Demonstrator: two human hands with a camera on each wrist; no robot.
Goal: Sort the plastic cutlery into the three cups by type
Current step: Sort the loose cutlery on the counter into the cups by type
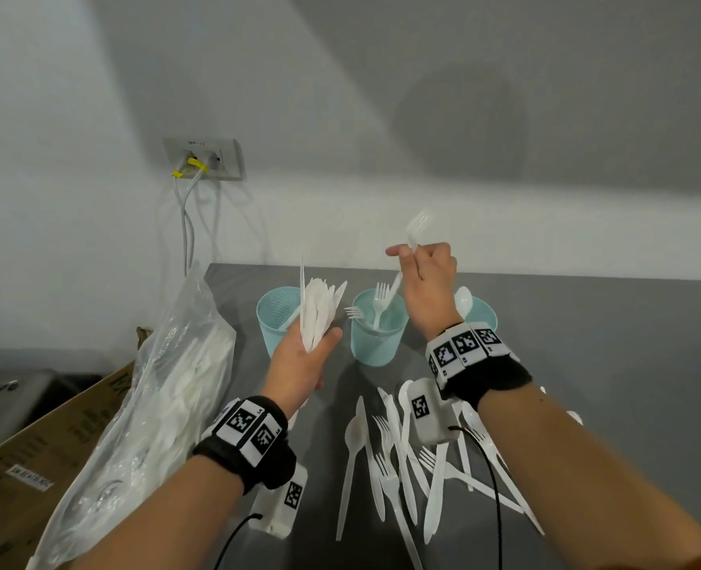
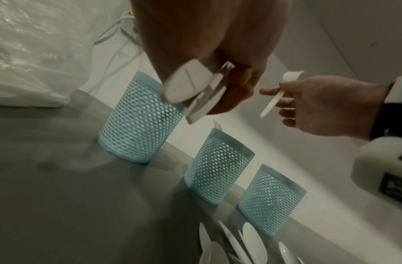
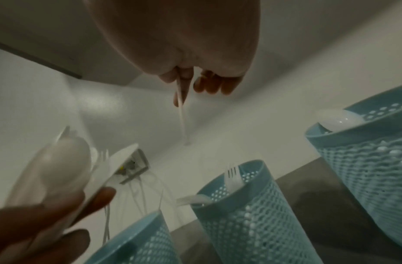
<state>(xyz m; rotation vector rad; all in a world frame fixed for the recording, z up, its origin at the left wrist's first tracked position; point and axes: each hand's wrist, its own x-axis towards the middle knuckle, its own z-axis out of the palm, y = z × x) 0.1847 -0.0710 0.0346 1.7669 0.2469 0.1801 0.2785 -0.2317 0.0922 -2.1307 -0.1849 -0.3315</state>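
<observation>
Right hand point(image 1: 429, 277) pinches white plastic fork point(image 1: 416, 226) above middle teal mesh cup point(image 1: 375, 339); left hand point(image 1: 305, 359) grips bundle of white plastic cutlery point(image 1: 320, 308)

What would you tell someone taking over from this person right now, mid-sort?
Left hand: grips a mixed bundle of cutlery, held upright near the left cup.
Right hand: pinches one fork, tines up, above the middle cup.
Done: the middle cup holds forks; the right cup holds a spoon; something white shows in the left cup, type unclear.
Left: drop this fork with the forks, sort the bundle, then the loose pile on the table. A plastic bag of more cutlery lies at left.
</observation>
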